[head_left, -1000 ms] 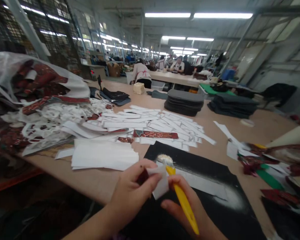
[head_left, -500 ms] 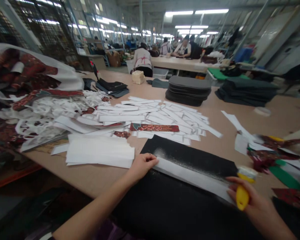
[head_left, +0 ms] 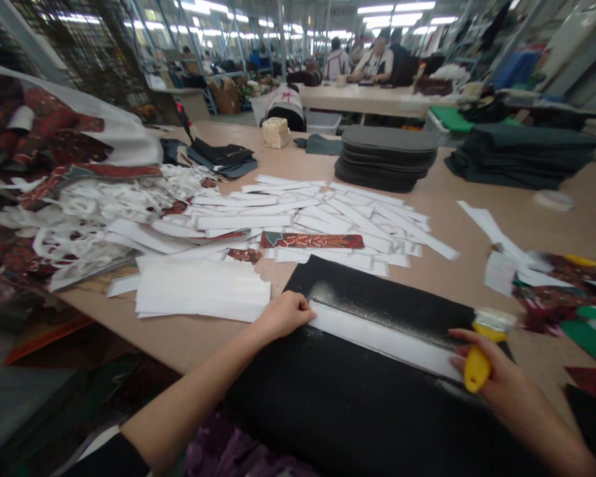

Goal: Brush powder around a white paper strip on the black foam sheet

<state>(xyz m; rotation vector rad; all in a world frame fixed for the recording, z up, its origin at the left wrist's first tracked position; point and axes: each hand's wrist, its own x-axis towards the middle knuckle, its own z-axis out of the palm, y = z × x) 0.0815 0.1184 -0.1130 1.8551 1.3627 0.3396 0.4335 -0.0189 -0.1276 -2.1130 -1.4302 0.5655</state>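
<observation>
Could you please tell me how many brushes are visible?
1: a yellow-handled brush in the right hand, near the white strip. Others may be hidden among the scraps; a yellow thing there is unclear.

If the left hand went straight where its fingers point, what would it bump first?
Probably the white strip: the left hand is right at its end, fingers seeming to point along it. Exact depth is hard to judge.

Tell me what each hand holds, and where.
Left hand: the strip, by its left end. Right hand: the brush, by its handle, fingers at the strip's right end.
</observation>
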